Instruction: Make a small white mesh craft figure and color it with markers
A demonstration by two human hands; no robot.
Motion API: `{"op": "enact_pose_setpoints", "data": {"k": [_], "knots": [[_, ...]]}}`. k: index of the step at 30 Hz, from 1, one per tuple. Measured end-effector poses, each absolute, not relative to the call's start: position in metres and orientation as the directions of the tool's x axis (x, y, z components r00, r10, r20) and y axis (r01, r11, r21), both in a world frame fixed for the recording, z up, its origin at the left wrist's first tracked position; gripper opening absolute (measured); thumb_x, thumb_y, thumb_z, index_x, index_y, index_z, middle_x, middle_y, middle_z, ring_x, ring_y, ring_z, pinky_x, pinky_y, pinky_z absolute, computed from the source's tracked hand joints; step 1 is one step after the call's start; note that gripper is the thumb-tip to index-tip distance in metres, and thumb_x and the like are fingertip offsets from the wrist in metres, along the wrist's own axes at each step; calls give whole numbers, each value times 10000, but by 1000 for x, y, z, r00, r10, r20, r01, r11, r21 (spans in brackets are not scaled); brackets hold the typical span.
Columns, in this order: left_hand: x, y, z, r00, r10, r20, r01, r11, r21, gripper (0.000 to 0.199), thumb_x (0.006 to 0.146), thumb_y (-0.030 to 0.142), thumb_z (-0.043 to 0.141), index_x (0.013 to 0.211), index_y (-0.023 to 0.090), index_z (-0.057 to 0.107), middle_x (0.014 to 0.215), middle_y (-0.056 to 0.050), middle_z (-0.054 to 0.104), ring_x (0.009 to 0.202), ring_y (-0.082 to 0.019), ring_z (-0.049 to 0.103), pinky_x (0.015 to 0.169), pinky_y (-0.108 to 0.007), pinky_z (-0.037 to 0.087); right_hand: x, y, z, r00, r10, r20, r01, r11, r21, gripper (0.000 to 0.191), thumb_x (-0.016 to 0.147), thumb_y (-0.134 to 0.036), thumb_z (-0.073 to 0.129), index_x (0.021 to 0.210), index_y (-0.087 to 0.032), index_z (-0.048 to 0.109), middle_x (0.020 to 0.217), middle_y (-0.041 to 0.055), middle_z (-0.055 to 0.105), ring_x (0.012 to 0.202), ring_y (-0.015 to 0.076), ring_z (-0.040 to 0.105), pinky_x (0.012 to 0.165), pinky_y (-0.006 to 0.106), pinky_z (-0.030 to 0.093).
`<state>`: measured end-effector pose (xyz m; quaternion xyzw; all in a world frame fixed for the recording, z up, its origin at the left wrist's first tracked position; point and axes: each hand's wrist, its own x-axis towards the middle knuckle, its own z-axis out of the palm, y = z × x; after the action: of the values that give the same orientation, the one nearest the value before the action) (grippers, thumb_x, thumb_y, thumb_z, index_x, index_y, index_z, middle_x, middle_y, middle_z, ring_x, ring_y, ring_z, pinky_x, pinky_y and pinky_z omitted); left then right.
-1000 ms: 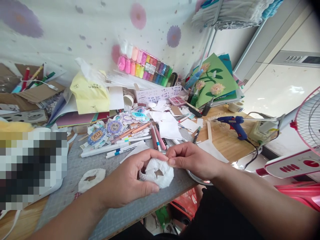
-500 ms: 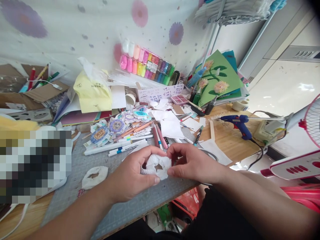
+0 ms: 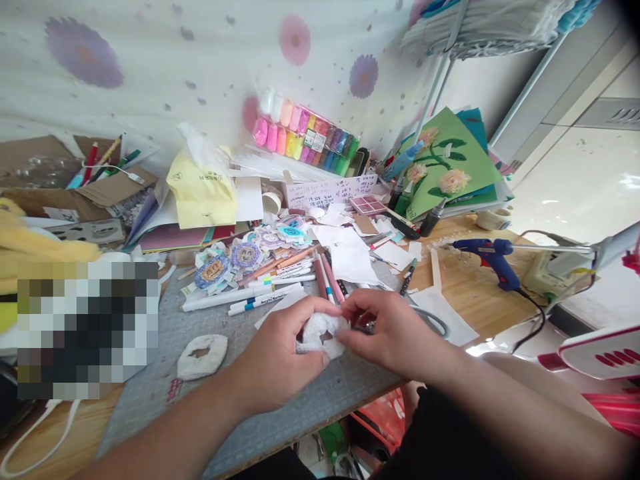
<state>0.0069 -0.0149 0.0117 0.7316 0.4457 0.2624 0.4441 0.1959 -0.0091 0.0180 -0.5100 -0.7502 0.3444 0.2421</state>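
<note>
Between my two hands is a white paper ring (image 3: 315, 331), crumpled-looking, with a hole in its middle, held just above the front of the grey cutting mat (image 3: 260, 407). My left hand (image 3: 280, 353) wraps round its left side, thumb below and fingers above. At the right edge, my right hand (image 3: 385, 327) pinches the ring with thumb and fingertips. A second white ring (image 3: 203, 357) of the same kind lies flat on the mat, left of my left forearm. Acrylic markers (image 3: 267, 298) lie just beyond my hands.
A blue glue gun (image 3: 493, 257) rests on the right of the wooden table, its cord trailing down. Paper scraps, decorated round pieces (image 3: 213, 267) and a yellow tissue pack (image 3: 203, 187) crowd the back. A cardboard box (image 3: 75, 193) stands far left; a pink-and-white fan (image 3: 600, 353) is at right.
The view has shifted so that everything sits further right in the picture. My right fingertips have moved further over the ring's right side, and my left hand keeps its hold.
</note>
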Motion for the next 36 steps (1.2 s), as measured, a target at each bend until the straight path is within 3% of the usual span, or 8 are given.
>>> {"op": "enact_pose_setpoints", "data": {"k": [9,14,20,23,26,31,33,36], "knots": [[4,-14,9,488,873,-18,372,-190,909,490,672,42,555,1105,269,584,991,13,642,831,-182,579,722,-278,417,201,-3,18,-384,912,-143,495,72,-866,62,676,-192,633,717,-168,594,626,-31,527,592,116,464,546,235,351],[6,-11,3,370,925,-83,-15,95,995,595,735,160,674,1266,302,444,879,20,633,777,-159,578,695,-270,443,204,-4,12,-364,913,-184,221,-107,-969,169,640,-268,681,666,-165,550,594,-49,473,552,96,390,521,228,280],[10,-11,-1,321,939,-126,-221,203,954,129,779,287,682,815,169,647,832,-18,652,807,-167,583,764,-304,464,198,-7,5,-375,913,-163,16,-169,-985,270,639,-348,747,692,-159,562,671,-20,564,610,114,464,604,244,344],[9,-11,0,304,947,-104,-165,160,973,153,793,307,664,752,164,629,791,-15,655,769,-172,592,750,-322,474,201,-7,6,-445,891,-88,37,-80,-996,301,696,-410,731,769,-160,580,734,6,590,709,158,531,681,280,397],[7,-12,2,264,965,-9,82,-13,997,165,815,309,629,730,169,609,701,0,639,683,-157,577,658,-274,447,207,-7,11,-345,930,124,163,189,-968,259,818,-410,631,941,-185,603,886,40,600,839,189,557,749,317,431],[5,-17,4,247,932,265,455,-353,818,125,839,248,581,740,195,635,702,6,660,662,-160,594,628,-255,428,204,-12,24,-288,758,585,392,651,-651,300,818,-316,661,1087,-202,595,1120,95,507,1101,232,479,949,373,382],[6,-19,4,270,900,342,511,-434,742,94,833,232,590,765,195,643,729,-6,681,687,-168,619,639,-254,438,196,-16,27,-307,707,637,440,699,-564,329,770,-319,716,1052,-189,604,1111,101,486,1084,240,479,938,376,390],[7,-20,4,271,866,421,563,-497,660,72,823,206,592,768,191,635,735,-16,691,694,-167,637,638,-249,449,185,-22,27,-283,686,670,520,697,-494,126,771,-231,710,853,-183,628,1016,79,483,990,220,499,857,360,416]]}}
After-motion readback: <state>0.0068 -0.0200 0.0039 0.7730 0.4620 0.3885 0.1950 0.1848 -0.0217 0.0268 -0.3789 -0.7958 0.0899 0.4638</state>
